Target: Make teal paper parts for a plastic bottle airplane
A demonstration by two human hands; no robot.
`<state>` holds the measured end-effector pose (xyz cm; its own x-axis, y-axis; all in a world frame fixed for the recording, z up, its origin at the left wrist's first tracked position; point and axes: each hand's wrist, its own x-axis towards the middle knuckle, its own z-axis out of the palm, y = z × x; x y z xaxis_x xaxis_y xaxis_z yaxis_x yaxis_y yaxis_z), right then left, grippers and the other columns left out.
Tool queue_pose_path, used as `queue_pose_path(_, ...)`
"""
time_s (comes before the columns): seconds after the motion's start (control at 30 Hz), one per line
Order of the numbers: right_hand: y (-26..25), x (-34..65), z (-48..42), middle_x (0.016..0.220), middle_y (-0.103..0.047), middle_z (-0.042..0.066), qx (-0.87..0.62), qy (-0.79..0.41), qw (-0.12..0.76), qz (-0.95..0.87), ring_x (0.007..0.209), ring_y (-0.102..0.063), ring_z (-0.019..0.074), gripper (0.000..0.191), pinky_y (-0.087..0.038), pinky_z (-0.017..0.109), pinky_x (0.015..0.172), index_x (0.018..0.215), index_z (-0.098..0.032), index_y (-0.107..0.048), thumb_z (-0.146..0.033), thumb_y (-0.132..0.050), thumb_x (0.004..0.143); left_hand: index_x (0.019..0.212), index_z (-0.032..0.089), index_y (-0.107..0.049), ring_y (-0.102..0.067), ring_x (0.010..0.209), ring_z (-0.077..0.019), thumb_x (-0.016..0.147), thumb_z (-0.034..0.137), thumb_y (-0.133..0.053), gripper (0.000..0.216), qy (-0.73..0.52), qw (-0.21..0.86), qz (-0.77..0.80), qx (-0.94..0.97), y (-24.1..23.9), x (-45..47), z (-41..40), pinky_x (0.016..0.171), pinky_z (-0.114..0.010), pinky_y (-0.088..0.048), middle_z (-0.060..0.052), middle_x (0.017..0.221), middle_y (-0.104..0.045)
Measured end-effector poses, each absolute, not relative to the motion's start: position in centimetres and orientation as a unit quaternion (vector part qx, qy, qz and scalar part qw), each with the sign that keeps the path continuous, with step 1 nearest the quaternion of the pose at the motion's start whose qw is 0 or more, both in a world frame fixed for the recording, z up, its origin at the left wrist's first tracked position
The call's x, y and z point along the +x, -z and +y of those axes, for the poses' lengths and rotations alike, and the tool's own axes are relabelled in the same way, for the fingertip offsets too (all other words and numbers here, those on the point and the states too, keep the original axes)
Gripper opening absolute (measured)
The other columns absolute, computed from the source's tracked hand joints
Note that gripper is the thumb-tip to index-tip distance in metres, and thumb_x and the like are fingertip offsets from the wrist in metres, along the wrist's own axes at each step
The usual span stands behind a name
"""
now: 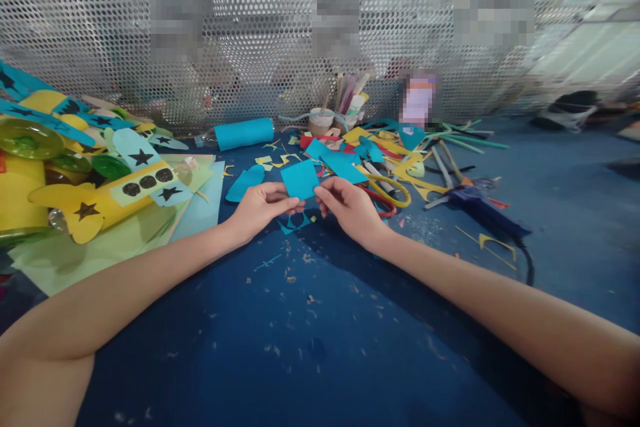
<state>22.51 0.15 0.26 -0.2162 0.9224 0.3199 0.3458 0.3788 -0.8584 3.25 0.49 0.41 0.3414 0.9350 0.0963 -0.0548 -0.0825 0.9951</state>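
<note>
A small square piece of blue paper (299, 179) is held up over the table between both hands. My left hand (263, 209) pinches its lower left part, thumb in front. At the lower right corner, my right hand (349, 208) grips the same paper between thumb and fingers. Just behind my left hand lies a rounded blue paper piece (246, 184). A blue cut-out scrap (294, 223) rests on the table below the held paper. Scissors with yellow and red handles (400, 192) lie beyond my right hand, partly hidden by it.
Paper airplane models (125, 193) and coloured sheets (197, 210) crowd the left side. A blue-wrapped bottle (244, 134) lies at the back. Paper scraps (373, 147) are heaped right of centre. A glue gun (483, 210) with its cord lies right. A perforated metal screen (260, 33) stands behind.
</note>
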Motion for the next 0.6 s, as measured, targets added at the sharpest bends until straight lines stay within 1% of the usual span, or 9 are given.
queue_pose_path(0.07,-0.35,22.47,0.03,0.065,-0.054,-0.001,-0.447,-0.299,0.412,-0.736,0.059,-0.053,0.0142,0.027,-0.045,0.031,0.062,0.077,-0.023,-0.046,-0.045,-0.046,0.092,0.097,0.016,-0.068,-0.070,0.089,-0.0206,0.075,0.036,-0.073,0.030,-0.430,0.574,0.349,0.603,-0.47,3.19,0.56,0.083,-0.035,-0.054,-0.007,0.092,-0.073)
queue_pose_path(0.13,-0.41,22.43,-0.04,0.066,-0.054,0.000,-0.450,-0.268,0.387,-0.759,0.061,-0.052,0.0153,0.025,-0.044,0.032,0.062,0.076,-0.023,-0.044,-0.042,-0.044,0.093,0.095,0.016,-0.068,-0.068,0.088,-0.0189,0.078,0.041,-0.069,0.030,-0.444,0.581,0.338,0.592,-0.42,3.13,0.72,0.082,-0.034,-0.054,-0.006,0.093,-0.071)
queue_pose_path(0.2,-0.42,22.40,-0.06,0.069,-0.053,0.001,-0.455,-0.244,0.377,-0.769,0.063,-0.052,0.0162,0.023,-0.043,0.032,0.061,0.076,-0.023,-0.043,-0.040,-0.045,0.092,0.091,0.016,-0.066,-0.065,0.084,-0.0164,0.080,0.041,-0.067,0.028,-0.458,0.580,0.337,0.583,-0.30,3.07,0.93,0.080,-0.032,-0.053,-0.004,0.091,-0.069)
queue_pose_path(0.33,-0.32,22.46,0.03,0.077,-0.054,0.002,-0.457,-0.217,0.402,-0.763,0.067,-0.052,0.0160,0.020,-0.043,0.031,0.061,0.078,-0.023,-0.044,-0.039,-0.052,0.087,0.090,0.016,-0.062,-0.060,0.072,-0.0130,0.073,0.033,-0.072,0.026,-0.465,0.557,0.369,0.581,0.02,2.94,1.18,0.072,-0.029,-0.050,0.000,0.080,-0.064)
queue_pose_path(0.4,-0.25,22.52,0.05,0.074,-0.052,0.000,-0.469,-0.215,0.426,-0.743,0.064,-0.050,0.0145,0.023,-0.043,0.031,0.061,0.078,-0.023,-0.042,-0.039,-0.057,0.084,0.092,0.016,-0.060,-0.060,0.068,-0.0126,0.071,0.031,-0.074,0.029,-0.465,0.553,0.382,0.577,0.15,2.90,1.21,0.070,-0.029,-0.050,0.001,0.075,-0.062)
queue_pose_path(0.47,-0.21,22.56,-0.01,0.071,-0.050,-0.001,-0.473,-0.219,0.443,-0.730,0.061,-0.048,0.0134,0.024,-0.043,0.031,0.060,0.078,-0.024,-0.040,-0.038,-0.059,0.083,0.092,0.016,-0.058,-0.060,0.068,-0.0127,0.070,0.030,-0.074,0.031,-0.460,0.546,0.388,0.583,0.27,2.89,1.21,0.071,-0.030,-0.050,0.001,0.077,-0.062)
queue_pose_path(0.53,-0.22,22.55,-0.16,0.073,-0.054,0.000,-0.458,-0.226,0.446,-0.735,0.064,-0.052,0.0143,0.019,-0.046,0.031,0.063,0.080,-0.023,-0.045,-0.037,-0.058,0.084,0.090,0.016,-0.057,-0.060,0.071,-0.0129,0.070,0.030,-0.075,0.030,-0.453,0.537,0.386,0.598,0.36,2.90,1.22,0.073,-0.030,-0.050,0.000,0.081,-0.061)
queue_pose_path(0.6,-0.30,22.50,-0.34,0.083,-0.060,0.003,-0.439,-0.226,0.439,-0.751,0.073,-0.058,0.0158,0.014,-0.051,0.033,0.070,0.087,-0.022,-0.053,-0.036,-0.058,0.086,0.088,0.016,-0.057,-0.060,0.074,-0.0135,0.070,0.032,-0.075,0.030,-0.447,0.537,0.371,0.611,0.39,2.93,1.22,0.073,-0.030,-0.051,0.000,0.082,-0.061)
